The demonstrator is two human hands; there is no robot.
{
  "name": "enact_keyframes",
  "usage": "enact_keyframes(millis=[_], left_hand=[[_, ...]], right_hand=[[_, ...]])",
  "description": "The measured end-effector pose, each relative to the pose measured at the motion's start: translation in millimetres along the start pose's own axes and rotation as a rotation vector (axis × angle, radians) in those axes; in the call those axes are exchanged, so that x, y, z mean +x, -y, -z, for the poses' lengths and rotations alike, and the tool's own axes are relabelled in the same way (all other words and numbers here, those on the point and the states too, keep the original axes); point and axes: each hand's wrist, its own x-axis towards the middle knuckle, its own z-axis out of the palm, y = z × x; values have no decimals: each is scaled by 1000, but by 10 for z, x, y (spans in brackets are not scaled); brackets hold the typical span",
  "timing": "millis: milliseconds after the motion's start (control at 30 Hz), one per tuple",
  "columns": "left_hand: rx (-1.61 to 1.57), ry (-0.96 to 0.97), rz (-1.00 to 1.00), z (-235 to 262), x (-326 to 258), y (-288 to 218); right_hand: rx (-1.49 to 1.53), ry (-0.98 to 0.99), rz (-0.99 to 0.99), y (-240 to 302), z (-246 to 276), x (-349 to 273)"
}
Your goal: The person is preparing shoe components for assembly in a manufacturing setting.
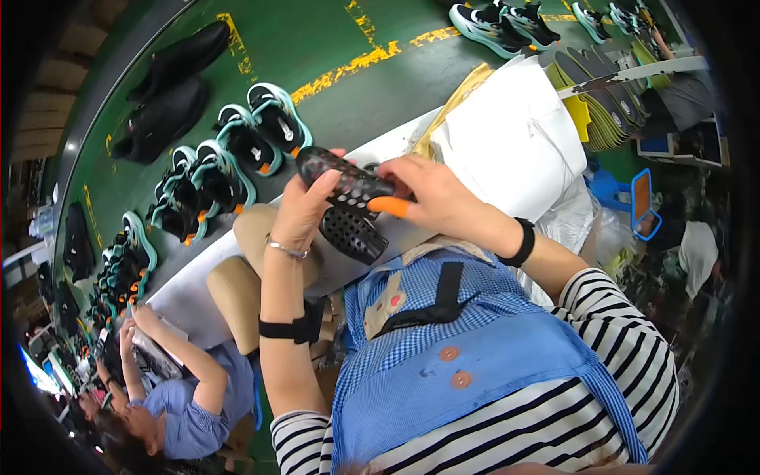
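Overall, a green surface [321,47] with worn yellow lines spreads across the top, black-and-teal sneakers [218,172] standing in a row on it. Along it runs a white ledge [184,305], with white sheets [514,127] heaped towards the right. Above the ledge, the right hand [435,190] and left hand [303,210] share 1 black perforated piece [348,180]: the left pinches it between thumb and fingers, the right grips its right end. A 2nd perforated piece [354,236] shows just below. An orange cover [389,207] wraps the right thumb.
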Motion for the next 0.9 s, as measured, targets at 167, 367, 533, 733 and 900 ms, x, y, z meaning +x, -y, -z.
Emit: enact_keyframes(millis=[167,367,533,733,900], left_hand=[[-160,-192,-18,17,14,36],[-149,-266,-15,335,176,4],[420,-337,18,829,362,-5],[1372,-306,-143,944,604,126],[1352,-383,-206,1024,736,242]], right_hand=[[-87,299,-148,106,40,267],[116,276,-334,62,-288,545],[13,194,-373,-235,-564,968],[-10,281,-493,-312,-738,1642],[-399,271,-444,-274,-922,1864]])
